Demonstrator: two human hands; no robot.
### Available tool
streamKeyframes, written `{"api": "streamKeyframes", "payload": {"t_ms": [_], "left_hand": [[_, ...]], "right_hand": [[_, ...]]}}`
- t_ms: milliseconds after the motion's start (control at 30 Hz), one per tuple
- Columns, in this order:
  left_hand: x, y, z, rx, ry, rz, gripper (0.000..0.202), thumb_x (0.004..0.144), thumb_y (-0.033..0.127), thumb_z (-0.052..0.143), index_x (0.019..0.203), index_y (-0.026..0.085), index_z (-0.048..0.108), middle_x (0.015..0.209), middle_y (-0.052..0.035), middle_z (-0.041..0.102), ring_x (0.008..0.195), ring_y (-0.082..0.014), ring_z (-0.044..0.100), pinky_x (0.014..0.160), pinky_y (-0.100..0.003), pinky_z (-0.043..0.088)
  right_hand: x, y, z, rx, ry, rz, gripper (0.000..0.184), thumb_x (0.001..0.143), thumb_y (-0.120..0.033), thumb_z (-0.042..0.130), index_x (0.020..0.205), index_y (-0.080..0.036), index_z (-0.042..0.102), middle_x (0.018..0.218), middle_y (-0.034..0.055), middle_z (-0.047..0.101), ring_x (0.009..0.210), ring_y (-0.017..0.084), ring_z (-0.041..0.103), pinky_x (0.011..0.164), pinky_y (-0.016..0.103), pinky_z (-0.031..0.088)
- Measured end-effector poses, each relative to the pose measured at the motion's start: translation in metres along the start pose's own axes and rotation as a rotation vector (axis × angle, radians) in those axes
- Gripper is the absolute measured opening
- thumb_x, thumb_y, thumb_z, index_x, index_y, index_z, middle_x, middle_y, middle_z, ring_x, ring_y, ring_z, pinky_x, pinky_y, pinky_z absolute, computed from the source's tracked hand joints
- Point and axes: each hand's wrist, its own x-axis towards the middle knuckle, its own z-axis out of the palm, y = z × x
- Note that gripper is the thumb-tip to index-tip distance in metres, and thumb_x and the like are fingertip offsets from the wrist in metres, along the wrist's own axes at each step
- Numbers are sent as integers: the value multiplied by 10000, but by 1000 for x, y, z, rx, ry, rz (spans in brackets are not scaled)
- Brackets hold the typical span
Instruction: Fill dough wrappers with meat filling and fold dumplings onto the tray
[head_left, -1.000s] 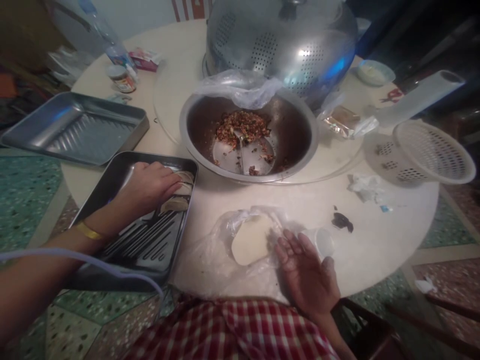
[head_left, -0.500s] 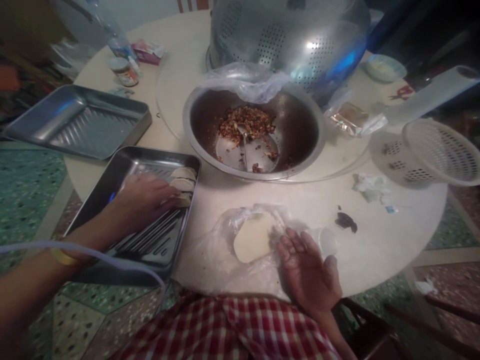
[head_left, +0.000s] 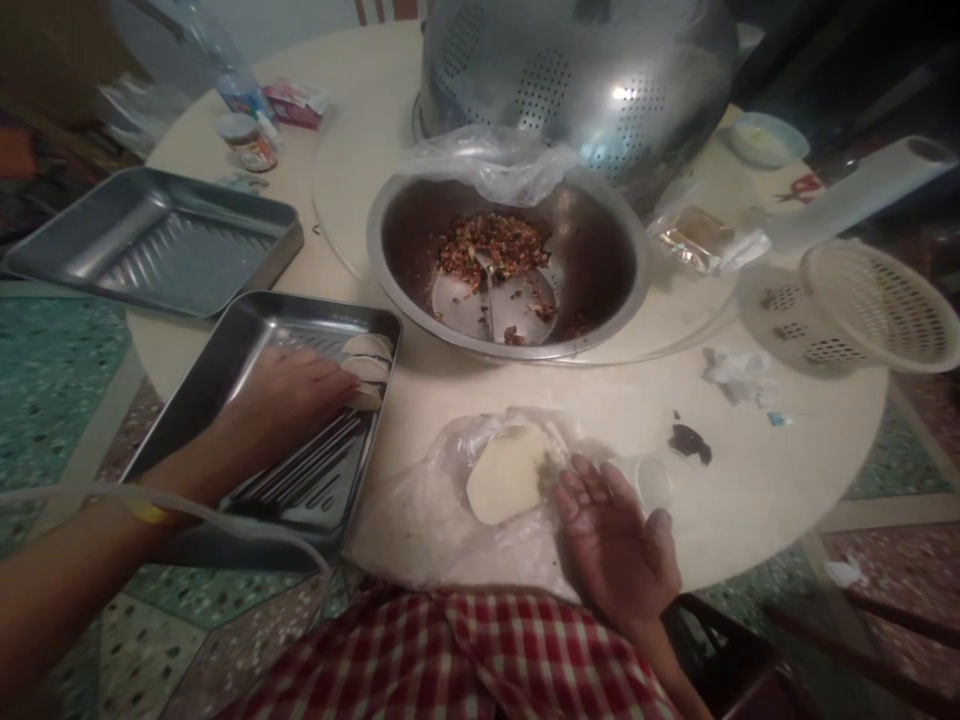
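Head view: A person's left hand [head_left: 296, 395] dips into a ribbed metal tray [head_left: 307, 515], fingers at the nearest of the pale folded dumplings [head_left: 367, 368] lined up near the tray's far right corner; from where I stand, I cannot tell whether they grip it. The right hand [head_left: 619, 545] lies palm up by the near edge of the tabletop [head_left: 780, 490], fingers loosely open, just beside pale dough wrappers [head_left: 506, 480] on clear plastic [head_left: 420, 520]. Beyond, a wide steel bowl [head_left: 600, 245] holds chopped filling [head_left: 491, 243], a perforated metal dome [head_left: 577, 50] behind it.
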Motion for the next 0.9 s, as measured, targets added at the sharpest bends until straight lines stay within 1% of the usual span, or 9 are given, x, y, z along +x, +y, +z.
{"api": "streamKeyframes", "payload": {"t_ms": [67,233,333,400,500,600,667,800,900], "left_hand": [[0,1,0,-22,-4,-12,354,1029,323,405,829,231,684,790,-49,700,775,-239,567,714,-391,269],[-1,0,3,-66,-50,-71,339,1027,369,404,991,241,716,845,-63,729,798,-244,605,707,-381,276],[-4,-1,7,-139,-95,-98,326,1017,374,419,1003,255,722,882,-59,745,825,-243,632,713,-374,297],[-4,0,8,-173,-88,-112,328,1015,370,417,1026,258,725,913,-60,757,847,-250,649,730,-377,323],[-5,1,5,-169,-67,-153,338,1010,394,432,1021,247,736,923,-73,763,866,-265,666,742,-377,347],[-6,2,0,-141,-99,-211,328,979,467,514,992,233,743,908,-81,767,867,-283,681,698,-362,333],[-6,2,-1,-114,-127,-226,331,959,495,554,987,225,744,878,-82,766,843,-284,685,673,-353,318],[-6,4,4,-62,-135,-196,317,961,478,558,976,221,742,845,-79,760,812,-276,680,682,-356,334],[-5,5,4,-51,-119,-194,330,967,493,540,964,229,737,844,-71,760,798,-273,680,681,-358,346]], "right_hand": [[0,0,0,-11,7,-1,445,876,-637,601,1096,-298,788,1162,92,783,1025,264,736,985,506,546],[0,1,-1,-6,-10,-6,446,886,-633,583,1104,-301,785,1170,83,782,1030,261,738,971,502,556],[0,1,-2,-7,-11,0,436,885,-629,588,1102,-305,785,1173,80,782,1038,265,738,983,512,551],[0,1,-1,-9,-6,-1,434,879,-634,595,1096,-309,786,1167,81,783,1032,269,739,991,524,546],[0,1,1,-4,5,-11,443,874,-637,605,1087,-296,791,1154,91,787,1015,265,746,960,504,565],[1,0,3,5,6,-7,446,873,-622,618,1089,-273,794,1145,97,791,1014,250,751,911,446,593],[0,-1,4,8,3,-2,441,874,-611,623,1093,-268,793,1147,92,791,1015,240,752,901,421,600],[0,0,1,-1,2,-6,449,878,-626,602,1098,-282,787,1155,90,787,1018,252,748,906,453,595],[0,1,-1,-2,0,-7,456,876,-640,593,1094,-290,787,1158,93,784,1016,265,742,962,501,559]]}}
